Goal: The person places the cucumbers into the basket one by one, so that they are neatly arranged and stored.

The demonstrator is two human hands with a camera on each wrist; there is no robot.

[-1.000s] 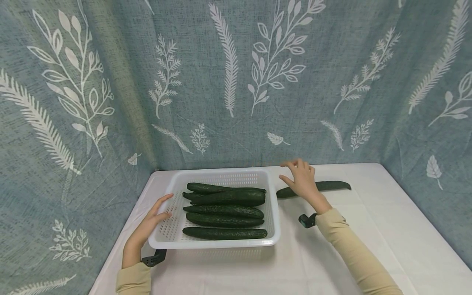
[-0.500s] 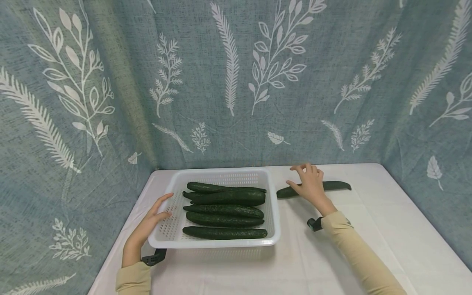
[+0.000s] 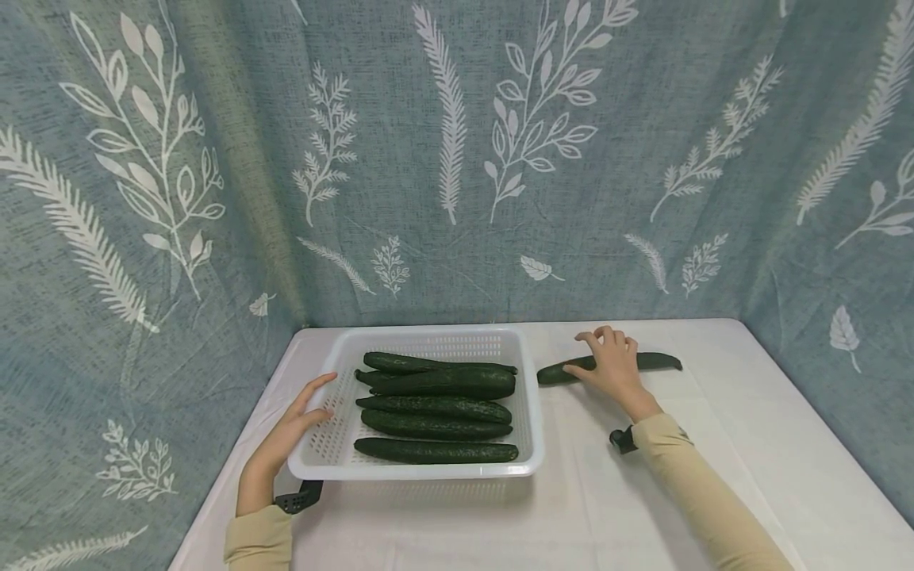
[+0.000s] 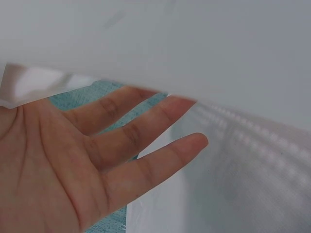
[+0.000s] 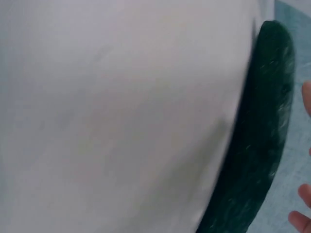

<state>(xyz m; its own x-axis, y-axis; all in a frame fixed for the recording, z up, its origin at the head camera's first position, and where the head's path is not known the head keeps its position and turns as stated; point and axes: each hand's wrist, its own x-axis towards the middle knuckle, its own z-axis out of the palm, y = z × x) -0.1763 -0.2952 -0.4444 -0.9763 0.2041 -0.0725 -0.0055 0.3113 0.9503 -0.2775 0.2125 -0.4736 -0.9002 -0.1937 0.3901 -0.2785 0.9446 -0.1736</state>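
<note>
**Q:** Since 1 second ago, what has moved?

**R:** Right hand has dropped from hovering above the desk onto the loose cucumber. Its fingers now curl over the far side of the cucumber's middle and the thumb lies along the near side, so it is grasping it. The left hand and the basket have not shifted.

**Q:** Where does that cucumber lie?

**R:** On the white desk, just right of the basket, lengthwise left to right. Its left tip nearly reaches the basket wall, and its right tip curves slightly. The right wrist view shows its dark, bumpy skin against the pale cloth, with fingertips at the right edge.

**Q:** And the left hand?

**R:** Left hand is released, fingers straight and spread, resting against the near left corner of the white basket. In the left wrist view the open palm lies under the basket's rim, fingers reaching toward the perforated wall.

**Q:** What does the basket hold?

**R:** 5 cucumbers, laid lengthwise left to right, stacked from near to far; the 2 farthest overlap.

**Q:** Anything beyond?

**R:** Both arms wear beige sleeves, with a dark strap at each wrist. A grey-blue curtain printed with white leaves hangs behind and along both sides of the desk.
</note>
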